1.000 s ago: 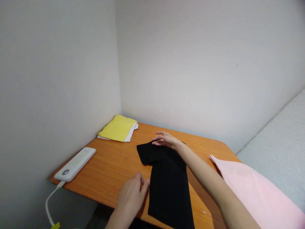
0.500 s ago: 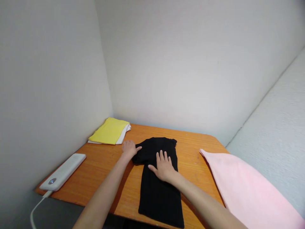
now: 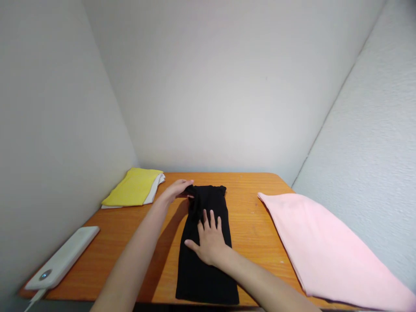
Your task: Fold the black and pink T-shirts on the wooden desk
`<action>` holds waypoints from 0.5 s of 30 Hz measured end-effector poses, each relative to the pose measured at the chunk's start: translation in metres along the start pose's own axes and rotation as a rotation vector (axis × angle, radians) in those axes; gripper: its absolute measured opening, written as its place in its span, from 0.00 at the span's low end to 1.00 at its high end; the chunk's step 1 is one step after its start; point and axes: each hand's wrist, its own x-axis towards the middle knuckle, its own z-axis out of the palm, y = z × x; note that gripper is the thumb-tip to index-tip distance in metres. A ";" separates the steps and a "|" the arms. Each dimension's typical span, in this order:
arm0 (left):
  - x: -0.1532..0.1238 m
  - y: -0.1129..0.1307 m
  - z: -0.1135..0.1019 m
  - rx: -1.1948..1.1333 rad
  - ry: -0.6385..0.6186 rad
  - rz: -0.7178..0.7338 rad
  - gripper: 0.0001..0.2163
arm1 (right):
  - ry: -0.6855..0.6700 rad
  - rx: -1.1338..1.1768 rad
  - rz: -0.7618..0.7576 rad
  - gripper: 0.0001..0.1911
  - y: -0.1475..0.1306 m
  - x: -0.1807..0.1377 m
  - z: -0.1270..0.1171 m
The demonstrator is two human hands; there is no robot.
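The black garment (image 3: 206, 242) now lies as one narrow strip down the middle of the bench (image 3: 253, 208) — its side flap, loose half a second ago, is folded in. The right hand (image 3: 209, 240) presses flat and spread on its middle; the left hand (image 3: 177, 190), fingers extended, touches the far left corner — holding nothing.

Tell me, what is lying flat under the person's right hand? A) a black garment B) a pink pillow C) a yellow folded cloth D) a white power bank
A: the right hand rests palm-down on the black garment, which lies folded lengthwise on the wooden table.
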 end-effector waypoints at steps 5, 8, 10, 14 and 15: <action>-0.015 0.016 0.059 0.107 -0.006 0.266 0.22 | -0.115 0.136 -0.151 0.35 0.016 -0.010 -0.027; -0.032 0.007 0.091 0.250 0.019 0.349 0.21 | -0.039 0.240 -0.006 0.21 0.048 0.016 -0.065; -0.042 0.001 0.106 0.333 0.034 0.384 0.26 | 0.131 0.233 0.209 0.19 0.074 0.044 -0.088; -0.055 -0.002 0.119 0.452 0.091 0.419 0.29 | 0.240 0.198 0.398 0.22 0.116 0.096 -0.101; -0.057 -0.002 0.120 0.472 0.103 0.422 0.29 | 0.237 0.200 0.406 0.21 0.121 0.106 -0.098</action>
